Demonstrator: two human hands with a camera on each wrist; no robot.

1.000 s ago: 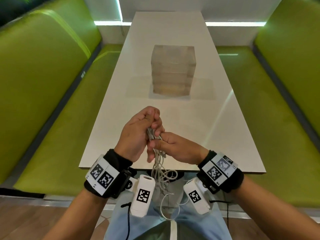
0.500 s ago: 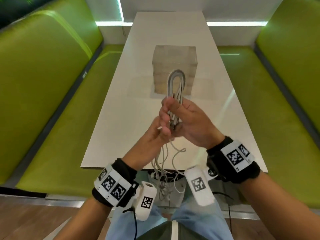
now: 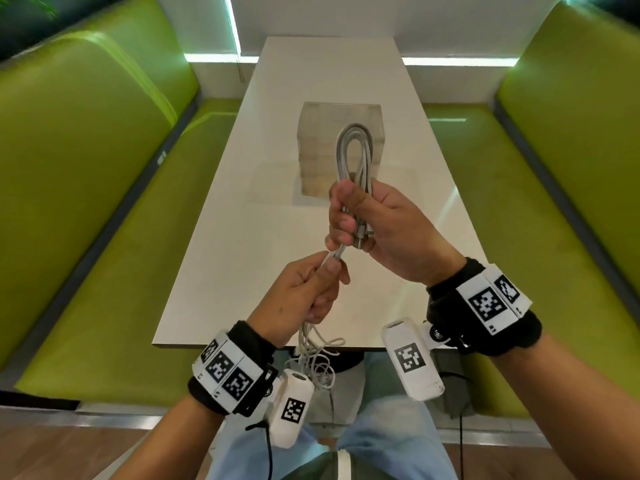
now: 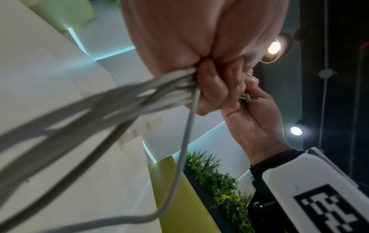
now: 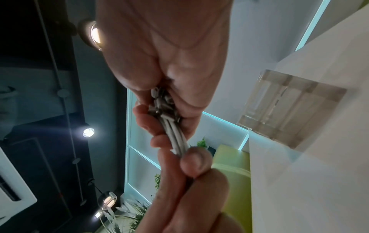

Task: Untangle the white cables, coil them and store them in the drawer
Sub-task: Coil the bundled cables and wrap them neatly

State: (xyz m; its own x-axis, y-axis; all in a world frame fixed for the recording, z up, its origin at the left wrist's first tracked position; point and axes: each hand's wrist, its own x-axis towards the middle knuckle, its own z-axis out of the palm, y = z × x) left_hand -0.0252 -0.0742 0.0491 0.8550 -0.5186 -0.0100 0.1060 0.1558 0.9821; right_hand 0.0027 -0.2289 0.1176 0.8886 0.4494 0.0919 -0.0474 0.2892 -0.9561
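Head view: the right hand is raised over the white worktop, fingers curled tight round the cables. A folded loop of them stands up above the fist, and metal plugs show at the palm. The left hand, lower and nearer the worktop's front edge, pinches the strands just below the right one. Loose tangled cable hangs from it past the edge toward the lap. A clear drawer box stands further back on the worktop, apart from both hands, between green benches.

Left wrist view: blurred strands run out of the left fist, while the right hand grips them beyond it.

Right wrist view: the right fingers clamp the bundle with plugs in the palm. The left thumb presses on the strands just below. The box sits on the worktop at right.
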